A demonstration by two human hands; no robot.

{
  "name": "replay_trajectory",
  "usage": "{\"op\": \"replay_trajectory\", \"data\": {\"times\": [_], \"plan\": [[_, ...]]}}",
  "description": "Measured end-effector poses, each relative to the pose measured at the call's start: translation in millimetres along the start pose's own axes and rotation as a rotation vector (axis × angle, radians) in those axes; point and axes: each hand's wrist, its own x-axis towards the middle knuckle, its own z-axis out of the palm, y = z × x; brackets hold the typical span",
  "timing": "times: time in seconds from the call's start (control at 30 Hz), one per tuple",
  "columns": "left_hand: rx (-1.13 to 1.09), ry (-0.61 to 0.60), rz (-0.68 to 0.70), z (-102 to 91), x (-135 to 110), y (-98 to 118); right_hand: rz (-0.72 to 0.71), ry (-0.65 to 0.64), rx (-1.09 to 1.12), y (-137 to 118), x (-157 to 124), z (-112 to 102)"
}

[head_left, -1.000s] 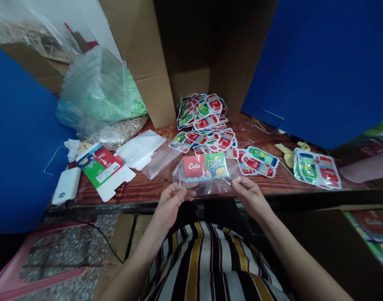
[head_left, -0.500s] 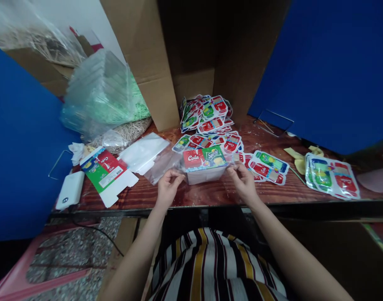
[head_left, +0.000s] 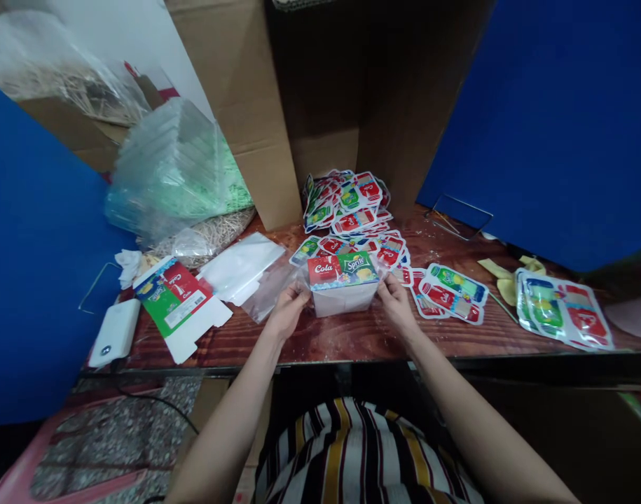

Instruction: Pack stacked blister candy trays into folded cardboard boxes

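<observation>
Red-green box (left hand, right hand)

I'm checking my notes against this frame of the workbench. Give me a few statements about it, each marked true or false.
1. The left hand and the right hand both hold the Cola-Sprite box. True.
2. The flat unfolded carton lies to the right of that box. False: it lies to its left.
3. A white device lies at the left end of the table. True.
4. The table is bare metal. False: it is reddish-brown wood.
5. The pile of printed packets lies beyond the box. True.
</observation>
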Motion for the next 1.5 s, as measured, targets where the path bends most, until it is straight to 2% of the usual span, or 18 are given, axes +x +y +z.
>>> {"op": "replay_trajectory", "data": {"times": [0.07,0.27,0.4,0.5,0.63,0.77,0.87,1.07,1.2,1.3,1.37,1.43,1.47,1.5], "plan": [[0.0,-0.02,-0.019,-0.3,0.6,1.6,-0.022,0.017,0.028,1.0,1.6,3.1],[-0.005,-0.102,-0.064,4.4,-5.0,7.6,-0.116,0.187,0.006,9.1,-8.1,5.9],[-0.02,-0.142,-0.121,7.5,-6.9,12.3,-0.143,0.222,-0.14,3.5,-21.9,4.9],[0.0,-0.135,-0.154,10.5,-9.9,10.9,-0.182,0.197,-0.228,-2.7,-33.9,3.7],[0.034,-0.101,-0.135,17.6,-17.6,7.2,-0.254,0.155,-0.444,-6.1,-44.3,5.8],[0.093,-0.074,-0.109,22.9,-23.4,6.7,-0.229,0.192,-0.638,-9.3,-42.5,8.5],[0.108,-0.078,-0.092,23.0,-24.6,5.9,-0.198,0.159,-0.58,-10.4,-36.4,3.5],[0.123,-0.086,-0.094,19.7,-24.9,2.3,-0.184,0.104,-0.287,-10.2,-24.9,-14.7],[0.135,-0.071,-0.099,18.4,-29.8,1.5,-0.11,0.107,-0.168,-12.9,-24.3,-18.2],[0.22,-0.038,-0.057,19.6,-44.6,-3.1,-0.07,0.129,-0.181,-17.4,-28.1,-20.1],[0.37,0.02,0.028,20.4,-59.7,-9.3,-0.042,0.153,-0.212,-22.8,-29.5,-24.0],[0.518,0.089,0.148,20.2,-74.9,-16.6,-0.01,0.173,-0.239,-30.6,-28.0,-31.3],[0.585,0.117,0.233,19.9,-81.4,-20.1,0.018,0.147,-0.231,-35.3,-26.3,-36.4],[0.668,0.118,0.318,19.9,-86.8,-23.2,0.062,0.067,-0.188,-40.3,-24.2,-42.2]]}}
